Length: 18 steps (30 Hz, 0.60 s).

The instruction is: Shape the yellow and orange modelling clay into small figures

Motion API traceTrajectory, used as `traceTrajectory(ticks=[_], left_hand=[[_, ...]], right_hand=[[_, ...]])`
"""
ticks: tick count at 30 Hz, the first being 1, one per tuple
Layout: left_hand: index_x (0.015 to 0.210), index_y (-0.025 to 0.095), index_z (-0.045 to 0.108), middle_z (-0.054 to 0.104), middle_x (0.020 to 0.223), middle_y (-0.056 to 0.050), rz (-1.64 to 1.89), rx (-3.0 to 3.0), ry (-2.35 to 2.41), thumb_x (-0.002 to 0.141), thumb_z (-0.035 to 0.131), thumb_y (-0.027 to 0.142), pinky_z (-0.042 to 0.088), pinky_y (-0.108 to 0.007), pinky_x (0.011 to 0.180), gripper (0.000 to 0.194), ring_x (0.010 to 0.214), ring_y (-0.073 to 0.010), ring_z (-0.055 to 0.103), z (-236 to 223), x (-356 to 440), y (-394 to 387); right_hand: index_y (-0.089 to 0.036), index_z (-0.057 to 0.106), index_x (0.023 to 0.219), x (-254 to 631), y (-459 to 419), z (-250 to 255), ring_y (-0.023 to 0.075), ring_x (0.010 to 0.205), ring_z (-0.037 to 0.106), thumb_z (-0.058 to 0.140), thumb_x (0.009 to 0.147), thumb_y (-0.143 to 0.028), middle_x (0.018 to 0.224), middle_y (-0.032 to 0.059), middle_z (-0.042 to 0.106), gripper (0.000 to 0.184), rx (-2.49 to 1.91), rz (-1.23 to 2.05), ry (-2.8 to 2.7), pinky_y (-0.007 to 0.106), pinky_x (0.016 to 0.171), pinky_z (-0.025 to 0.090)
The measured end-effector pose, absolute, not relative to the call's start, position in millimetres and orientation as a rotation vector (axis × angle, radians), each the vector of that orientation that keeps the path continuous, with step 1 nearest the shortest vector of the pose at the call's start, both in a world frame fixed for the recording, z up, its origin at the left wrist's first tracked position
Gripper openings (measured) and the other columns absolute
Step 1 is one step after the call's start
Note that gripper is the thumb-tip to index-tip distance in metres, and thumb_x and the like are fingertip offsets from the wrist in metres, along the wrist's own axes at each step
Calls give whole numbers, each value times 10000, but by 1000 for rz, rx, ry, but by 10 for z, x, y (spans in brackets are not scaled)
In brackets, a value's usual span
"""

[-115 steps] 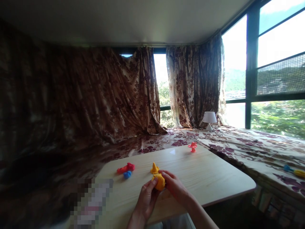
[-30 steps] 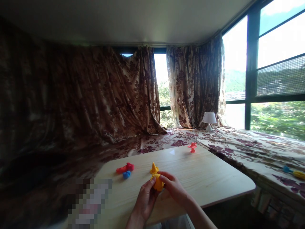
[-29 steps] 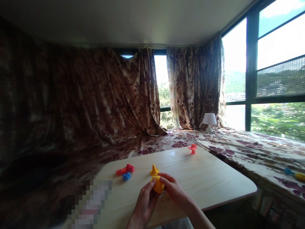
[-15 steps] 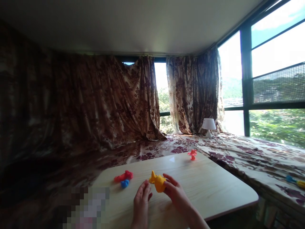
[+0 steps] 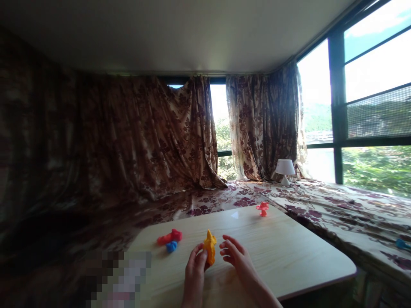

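Observation:
A lump of yellow modelling clay (image 5: 210, 249) with a pointed top is held above the table by my left hand (image 5: 195, 269), thumb and fingers closed on its left side. Just right of it, my right hand (image 5: 239, 259) is apart from the clay, its fingers spread and holding nothing. To the left on the table lie a red clay piece (image 5: 170, 237) and a small blue clay lump (image 5: 171, 246) close together. Near the far edge stands a small pinkish-red clay figure (image 5: 263, 208) with a wider top on a short stem.
The pale wooden table (image 5: 308, 256) has rounded corners. Behind it, floral cloth covers a ledge bearing a white lamp (image 5: 285, 167). Floral curtains (image 5: 154, 141) hang along the back, with windows at right. A blue object (image 5: 401, 244) lies on the cloth at far right.
The yellow clay has passed from my right hand to my left and turned, its pointed part now upward. My right hand has let go and opened. The view has shifted slightly left.

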<state>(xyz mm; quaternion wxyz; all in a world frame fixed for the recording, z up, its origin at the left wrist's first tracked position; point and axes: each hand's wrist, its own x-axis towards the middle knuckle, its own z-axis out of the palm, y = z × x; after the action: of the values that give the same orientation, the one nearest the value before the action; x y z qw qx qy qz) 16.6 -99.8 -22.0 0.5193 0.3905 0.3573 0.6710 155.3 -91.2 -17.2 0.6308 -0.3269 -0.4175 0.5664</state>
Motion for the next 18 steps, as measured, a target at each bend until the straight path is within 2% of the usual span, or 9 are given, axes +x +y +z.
traceTrajectory(ticks=[2,7,11,15,18], left_hand=[[928,156,666,705,920,-79,1576,919,811,670,677,400,509,-299,698,355,842,-228,644,-216,156,-1020],[914,157,681,702,959,-74,1510,1101,831,724,629,396,472,-321,819,309,930,-245,617,-147,184,-1120],[930,160,683,706,954,-74,1465,1240,872,752,595,417,454,-296,835,325,937,-242,612,-77,237,-1185],[1025,153,633,710,881,-76,1460,1256,883,685,684,332,469,-291,790,388,833,-223,638,-90,297,-1175],[945,162,666,705,927,-87,1540,1202,932,626,723,252,460,-292,822,337,895,-235,629,-132,306,-1136]], right_hand=[[-168,670,932,1559,-896,-180,162,686,603,707,627,-499,768,43,657,452,-796,1248,-972,263,617,462],[-161,682,863,1515,-871,-208,202,742,616,733,593,-486,775,47,678,425,-821,1183,-1153,279,628,467],[-144,667,737,1483,-816,-283,186,618,605,751,537,-513,628,23,654,428,-800,1142,-1142,280,585,460],[-142,654,686,1486,-801,-310,167,578,587,741,546,-530,614,22,650,422,-815,1090,-1131,270,564,452],[-144,665,703,1485,-816,-295,177,591,596,747,522,-549,638,34,666,451,-818,1066,-1154,279,573,460]])
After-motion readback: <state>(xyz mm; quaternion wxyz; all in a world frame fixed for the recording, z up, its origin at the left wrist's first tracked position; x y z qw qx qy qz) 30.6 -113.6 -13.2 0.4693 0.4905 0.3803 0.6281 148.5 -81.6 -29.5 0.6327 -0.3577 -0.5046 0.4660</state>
